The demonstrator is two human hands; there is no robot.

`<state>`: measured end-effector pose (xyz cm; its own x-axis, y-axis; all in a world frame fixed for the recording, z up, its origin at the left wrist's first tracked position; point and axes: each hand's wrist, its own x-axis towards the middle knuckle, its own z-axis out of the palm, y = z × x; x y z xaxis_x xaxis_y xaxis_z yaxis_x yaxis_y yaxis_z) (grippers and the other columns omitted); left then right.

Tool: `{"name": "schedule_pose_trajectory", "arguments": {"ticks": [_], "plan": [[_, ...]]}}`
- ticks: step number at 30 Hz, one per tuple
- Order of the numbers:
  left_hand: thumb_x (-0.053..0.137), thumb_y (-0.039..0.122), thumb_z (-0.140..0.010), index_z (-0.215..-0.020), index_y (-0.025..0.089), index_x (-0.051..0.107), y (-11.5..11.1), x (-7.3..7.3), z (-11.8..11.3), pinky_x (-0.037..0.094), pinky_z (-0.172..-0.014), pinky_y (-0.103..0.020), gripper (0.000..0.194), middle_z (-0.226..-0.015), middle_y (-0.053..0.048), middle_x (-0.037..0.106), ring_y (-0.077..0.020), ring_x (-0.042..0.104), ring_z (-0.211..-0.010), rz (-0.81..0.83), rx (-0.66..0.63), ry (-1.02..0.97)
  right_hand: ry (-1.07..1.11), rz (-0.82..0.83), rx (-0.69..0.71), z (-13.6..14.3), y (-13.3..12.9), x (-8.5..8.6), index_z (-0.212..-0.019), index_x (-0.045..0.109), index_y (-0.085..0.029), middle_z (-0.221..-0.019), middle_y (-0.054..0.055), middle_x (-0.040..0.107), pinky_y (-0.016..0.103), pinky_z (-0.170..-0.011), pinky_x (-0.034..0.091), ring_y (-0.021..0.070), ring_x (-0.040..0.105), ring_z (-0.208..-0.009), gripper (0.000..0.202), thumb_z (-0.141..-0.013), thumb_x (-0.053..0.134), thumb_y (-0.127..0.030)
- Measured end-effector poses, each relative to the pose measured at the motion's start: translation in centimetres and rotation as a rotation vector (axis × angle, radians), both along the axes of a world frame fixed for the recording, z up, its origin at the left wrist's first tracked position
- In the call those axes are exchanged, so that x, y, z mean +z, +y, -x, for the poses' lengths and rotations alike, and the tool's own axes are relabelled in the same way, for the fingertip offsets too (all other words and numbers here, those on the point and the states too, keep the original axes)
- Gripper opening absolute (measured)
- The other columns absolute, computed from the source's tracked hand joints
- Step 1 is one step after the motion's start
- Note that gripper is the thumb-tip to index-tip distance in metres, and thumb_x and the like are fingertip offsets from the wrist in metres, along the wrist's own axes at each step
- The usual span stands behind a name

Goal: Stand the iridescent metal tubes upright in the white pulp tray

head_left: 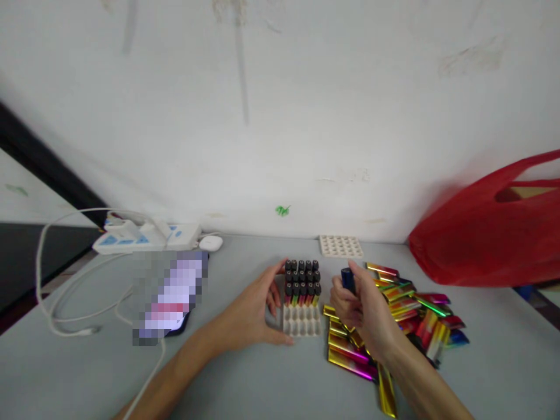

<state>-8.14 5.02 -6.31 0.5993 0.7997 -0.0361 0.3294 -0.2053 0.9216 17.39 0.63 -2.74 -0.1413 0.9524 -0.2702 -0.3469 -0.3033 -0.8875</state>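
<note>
A pale moulded tray [301, 328] lies on the table before me, its back rows filled with upright black-topped lighters [301, 286] with shiny coloured bodies. The front rows of pockets hold nothing. My left hand [258, 303] spans the tray's left side, thumb at the front corner and fingertips by the back one. Right of the tray, my right hand [361, 306] is closed around a lighter with a dark blue end [348, 280]; most of its body is hidden in the fingers. Under and beside this hand is a loose heap of metallic lighters [354, 354] in gold, red, purple and green.
A second pale tray [341, 246] lies near the wall. At the right stands a red bag [476, 233]. On the left are a power strip [184, 236], a white charger case [210, 242], a blurred phone [175, 297] and looping white cables [65, 319].
</note>
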Motion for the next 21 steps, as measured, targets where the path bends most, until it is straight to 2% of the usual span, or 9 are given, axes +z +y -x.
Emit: {"name": "schedule_pose_trajectory", "arguments": {"ticks": [8, 15, 18, 21], "plan": [[0.111, 0.036, -0.060, -0.178, 0.025, 0.019, -0.03, 0.10, -0.10, 0.060, -0.089, -0.043, 0.150, -0.119, -0.006, 0.067, -0.0282, 0.068, -0.099, 0.027, 0.013, 0.010, -0.027, 0.016, -0.010, -0.17, -0.10, -0.36, -0.058, 0.032, -0.029, -0.055, -0.011, 0.018, 0.025, -0.043, 0.008, 0.0089, 0.009, -0.049, 0.065, -0.089, 0.063, -0.078], [0.110, 0.037, -0.062, -0.177, 0.026, 0.021, -0.06, 0.09, -0.02, 0.059, -0.096, -0.046, 0.147, -0.120, -0.006, 0.066, -0.0313, 0.068, -0.107, 0.028, 0.004, 0.003, -0.020, 0.010, -0.005, 0.40, -0.75, 0.11, -0.060, 0.035, -0.028, -0.054, -0.011, 0.017, 0.025, -0.043, 0.009, 0.0095, 0.010, -0.049, 0.057, -0.090, 0.061, -0.069], [0.110, 0.037, -0.062, -0.178, 0.026, 0.019, -0.01, 0.08, -0.03, 0.059, -0.095, -0.046, 0.148, -0.121, -0.006, 0.066, -0.0314, 0.067, -0.108, 0.026, 0.001, 0.006, -0.013, 0.033, -0.031, 0.66, -0.70, 0.14, -0.060, 0.035, -0.028, -0.054, -0.011, 0.017, 0.025, -0.043, 0.008, 0.0097, 0.011, -0.049, 0.058, -0.088, 0.063, -0.070], [0.111, 0.036, -0.061, -0.178, 0.026, 0.019, 0.04, 0.07, -0.06, 0.059, -0.094, -0.045, 0.148, -0.121, -0.007, 0.066, -0.0304, 0.067, -0.105, 0.021, -0.002, 0.008, -0.025, 0.023, -0.044, 0.62, -0.52, 0.05, -0.060, 0.035, -0.028, -0.055, -0.011, 0.018, 0.024, -0.043, 0.008, 0.0094, 0.010, -0.050, 0.064, -0.087, 0.066, -0.077]]}}
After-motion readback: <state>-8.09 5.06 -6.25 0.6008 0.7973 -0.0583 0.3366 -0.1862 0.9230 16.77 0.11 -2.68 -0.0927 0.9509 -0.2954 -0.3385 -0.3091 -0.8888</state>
